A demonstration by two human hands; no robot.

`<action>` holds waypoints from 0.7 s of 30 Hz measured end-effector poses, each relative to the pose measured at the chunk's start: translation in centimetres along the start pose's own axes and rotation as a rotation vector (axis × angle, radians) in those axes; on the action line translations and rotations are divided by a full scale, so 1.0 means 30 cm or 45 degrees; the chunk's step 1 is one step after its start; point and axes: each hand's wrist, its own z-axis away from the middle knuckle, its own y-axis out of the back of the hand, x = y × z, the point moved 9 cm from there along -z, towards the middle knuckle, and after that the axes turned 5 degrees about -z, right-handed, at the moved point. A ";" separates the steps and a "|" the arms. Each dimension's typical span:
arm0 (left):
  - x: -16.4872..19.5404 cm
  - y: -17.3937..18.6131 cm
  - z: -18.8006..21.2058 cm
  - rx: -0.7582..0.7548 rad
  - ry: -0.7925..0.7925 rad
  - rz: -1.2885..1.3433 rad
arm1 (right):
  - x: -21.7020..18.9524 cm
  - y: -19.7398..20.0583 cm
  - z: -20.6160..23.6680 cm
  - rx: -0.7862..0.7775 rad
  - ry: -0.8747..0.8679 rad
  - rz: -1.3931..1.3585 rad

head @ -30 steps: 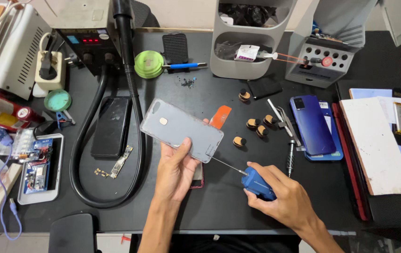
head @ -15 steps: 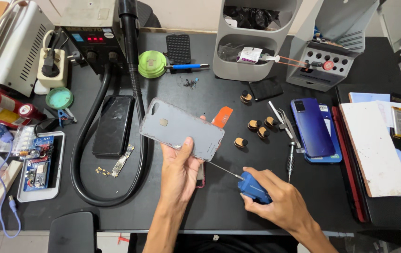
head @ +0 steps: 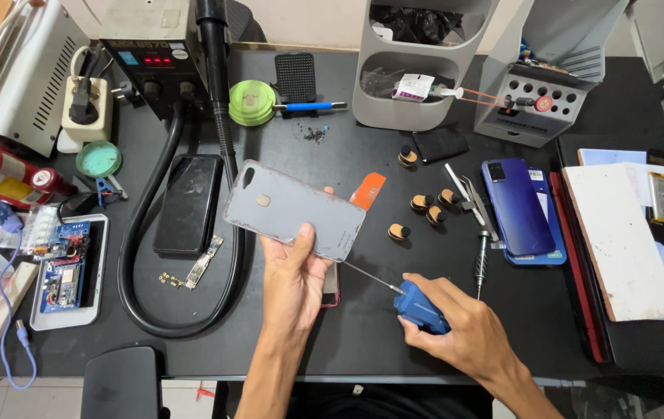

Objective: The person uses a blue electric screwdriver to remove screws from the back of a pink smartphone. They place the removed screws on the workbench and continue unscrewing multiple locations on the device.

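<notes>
Left hand clamps grey back cover tilted off bench | right hand grips blue screwdriver, tip near cover's lower edge | step: cover removal/inspection | next needs steady tip placement

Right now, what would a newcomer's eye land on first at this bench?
Mid-bench, the left hand holds up a grey phone back cover, while the right hand grips a blue-handled screwdriver pointing at its lower edge. To the right lies a blue phone; a thick black hose loops across the left.
</notes>
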 end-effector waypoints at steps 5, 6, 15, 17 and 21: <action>0.005 0.001 0.005 0.002 -0.033 -0.031 | 0.003 0.001 0.004 0.013 -0.007 0.045; 0.005 0.001 0.004 0.000 -0.039 -0.053 | 0.006 -0.001 0.003 0.010 -0.012 0.045; -0.011 0.002 0.002 0.003 -0.014 -0.014 | 0.008 -0.023 0.001 -0.035 -0.029 -0.005; -0.013 0.004 0.003 0.013 -0.013 -0.013 | 0.000 -0.020 0.002 -0.018 -0.012 -0.009; -0.023 -0.007 0.006 -0.006 -0.023 0.022 | -0.001 -0.034 0.006 -0.039 -0.075 -0.047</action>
